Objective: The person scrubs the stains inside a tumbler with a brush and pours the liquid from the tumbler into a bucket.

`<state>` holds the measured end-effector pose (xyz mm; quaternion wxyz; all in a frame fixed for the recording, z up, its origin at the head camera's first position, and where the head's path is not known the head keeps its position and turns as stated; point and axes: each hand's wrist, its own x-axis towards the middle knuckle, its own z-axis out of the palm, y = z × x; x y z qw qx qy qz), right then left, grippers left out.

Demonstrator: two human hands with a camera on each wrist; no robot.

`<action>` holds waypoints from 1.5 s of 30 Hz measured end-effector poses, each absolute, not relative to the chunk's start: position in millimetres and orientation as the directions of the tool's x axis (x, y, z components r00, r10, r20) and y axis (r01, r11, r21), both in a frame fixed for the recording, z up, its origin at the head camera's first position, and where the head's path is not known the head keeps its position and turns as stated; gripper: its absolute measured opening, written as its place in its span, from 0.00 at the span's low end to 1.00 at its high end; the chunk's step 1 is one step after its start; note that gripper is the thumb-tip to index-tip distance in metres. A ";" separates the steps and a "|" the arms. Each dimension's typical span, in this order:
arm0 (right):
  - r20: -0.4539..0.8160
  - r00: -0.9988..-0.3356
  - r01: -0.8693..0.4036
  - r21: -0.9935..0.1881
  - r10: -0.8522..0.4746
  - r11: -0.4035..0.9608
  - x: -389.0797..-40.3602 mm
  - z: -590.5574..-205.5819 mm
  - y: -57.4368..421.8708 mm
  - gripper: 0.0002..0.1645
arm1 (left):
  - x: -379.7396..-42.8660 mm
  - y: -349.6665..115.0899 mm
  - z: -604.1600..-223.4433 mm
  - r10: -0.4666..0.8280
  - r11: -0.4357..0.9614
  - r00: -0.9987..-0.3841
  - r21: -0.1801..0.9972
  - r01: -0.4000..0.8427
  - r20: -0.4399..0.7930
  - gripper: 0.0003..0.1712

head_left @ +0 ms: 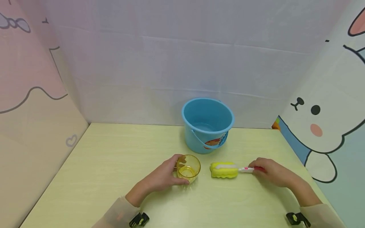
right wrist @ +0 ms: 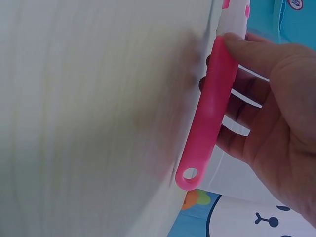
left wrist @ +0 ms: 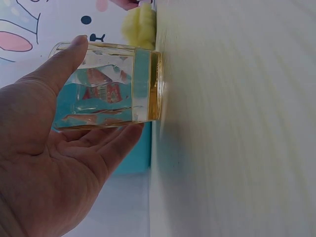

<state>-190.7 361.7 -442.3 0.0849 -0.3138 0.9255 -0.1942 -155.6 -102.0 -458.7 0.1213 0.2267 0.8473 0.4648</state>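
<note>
My left hand holds a transparent amber glass cup between thumb and fingers. The left wrist view shows the thumb along one side of the cup and the fingers on the other, its base at or very near the tabletop. To the right lies a bottle brush with a yellow and white sponge head pointing at the cup. My right hand grips its handle. In the right wrist view, thumb and fingers go round the pink handle, which ends in a hanging hole.
A light blue bucket with a picture label stands upright behind the cup and brush, its handle hanging down in front. The pale wooden table meets a white cloth backdrop. Cartoon-printed panels flank both sides.
</note>
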 end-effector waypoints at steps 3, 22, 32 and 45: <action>-0.039 -0.789 -0.548 -0.409 -0.614 0.730 -191.0 -443.0 361.7 0.10 | -155.6 -102.1 -458.9 0.498 0.467 -0.867 0.840 0.276 0.008 0.54; -0.091 -0.808 -0.501 -0.415 -0.582 0.760 -191.2 -440.1 360.5 0.16 | -155.0 -103.0 -456.7 0.499 0.451 -0.866 0.853 0.262 0.003 0.54; -0.088 -0.820 -0.493 -0.395 -0.566 0.775 -188.8 -437.1 361.4 0.19 | -155.7 -102.4 -459.1 0.501 0.456 -0.866 0.848 0.271 0.008 0.54; -0.031 -0.842 -0.490 -0.375 -0.539 0.787 -191.3 -404.8 356.6 0.28 | -156.0 -102.1 -459.6 0.510 0.439 -0.860 0.855 0.276 0.015 0.54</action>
